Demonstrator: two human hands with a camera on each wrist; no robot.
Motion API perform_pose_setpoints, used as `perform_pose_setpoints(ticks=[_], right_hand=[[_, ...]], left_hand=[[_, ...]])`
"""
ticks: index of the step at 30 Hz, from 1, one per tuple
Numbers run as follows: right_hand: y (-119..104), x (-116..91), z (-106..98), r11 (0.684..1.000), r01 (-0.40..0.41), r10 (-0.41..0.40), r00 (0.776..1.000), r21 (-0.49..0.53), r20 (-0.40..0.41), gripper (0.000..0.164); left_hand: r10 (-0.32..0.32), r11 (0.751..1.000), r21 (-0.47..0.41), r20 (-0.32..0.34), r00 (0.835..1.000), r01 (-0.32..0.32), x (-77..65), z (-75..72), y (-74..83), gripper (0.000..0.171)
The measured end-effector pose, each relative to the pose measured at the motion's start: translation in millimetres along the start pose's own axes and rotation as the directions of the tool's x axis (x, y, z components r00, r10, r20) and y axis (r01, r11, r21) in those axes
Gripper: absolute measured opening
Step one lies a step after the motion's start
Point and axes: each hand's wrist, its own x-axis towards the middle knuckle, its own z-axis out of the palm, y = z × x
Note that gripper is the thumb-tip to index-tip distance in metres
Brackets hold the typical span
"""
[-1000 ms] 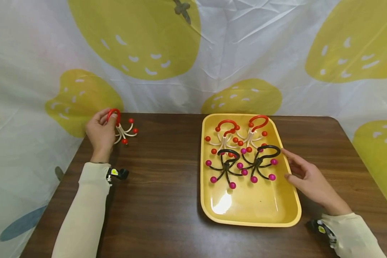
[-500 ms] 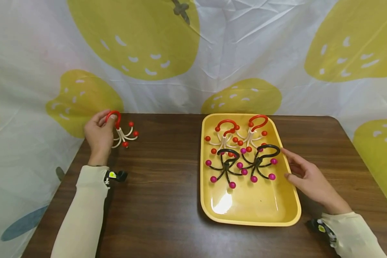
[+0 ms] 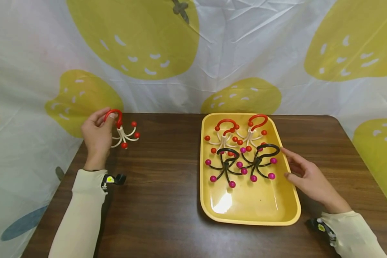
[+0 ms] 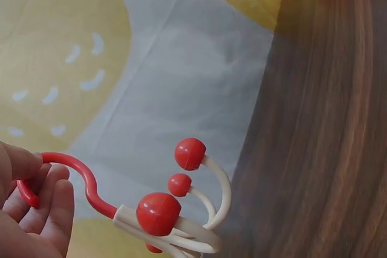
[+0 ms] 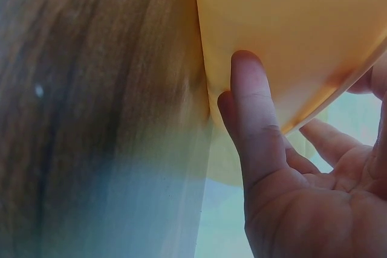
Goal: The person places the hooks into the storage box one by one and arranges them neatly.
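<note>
At the table's far left, my left hand pinches the red hook of a multi-prong hook hanger between thumb and fingers. Cream prongs with red ball tips fan out below the hook. In the left wrist view this hanger points away from the palm; whether it touches the table I cannot tell. On the right, my right hand touches the outer right wall of a yellow tray, its fingers loosely extended. In the tray are two red-and-cream hangers behind two black hangers with magenta balls.
The brown wooden table extends between the left hand and the tray. A white cloth printed with yellow fruit hangs along the back and sides. Each wrist wears a small black device.
My left hand has shifted slightly left, still pinching the hanger's hook, and the hanger's prongs have shifted slightly. The right hand and the tray look unchanged.
</note>
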Motion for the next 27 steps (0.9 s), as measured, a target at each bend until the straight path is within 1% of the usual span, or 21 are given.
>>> perform_pose_setpoints(ticks=[3, 12, 18, 22, 27], right_hand=[[-0.1, 0.0, 0.2, 1.000, 0.002, -0.002, 1.000, 0.002, 0.001, 0.074], [0.1, -0.4, 1.2, 1.000, -0.003, 0.003, 1.000, 0.008, 0.002, 0.074], [-2.1, -0.2, 1.2, 1.000, -0.016, 0.015, 1.000, 0.012, 0.019, 0.073], [-3.3, -0.9, 0.3, 0.999, -0.031, 0.031, 0.999, 0.009, 0.023, 0.074], [-3.4, -1.4, -1.2, 0.999, -0.041, 0.041, 0.999, 0.002, 0.020, 0.075]], left_hand=[[0.017, 0.998, -0.059, 0.020, 1.000, -0.016, -5.7, 3.2, 7.1, 0.021], [0.096, 0.983, -0.167, 0.091, 0.991, -0.080, -29.2, 18.2, 31.3, 0.018], [0.150, 0.973, -0.196, 0.140, 0.979, -0.121, -45.8, 27.3, 47.1, 0.022], [0.173, 0.968, -0.211, 0.176, 0.969, -0.134, -54.9, 33.7, 55.2, 0.023], [0.212, 0.964, -0.210, 0.226, 0.951, -0.165, -64.9, 41.7, 62.7, 0.025]])
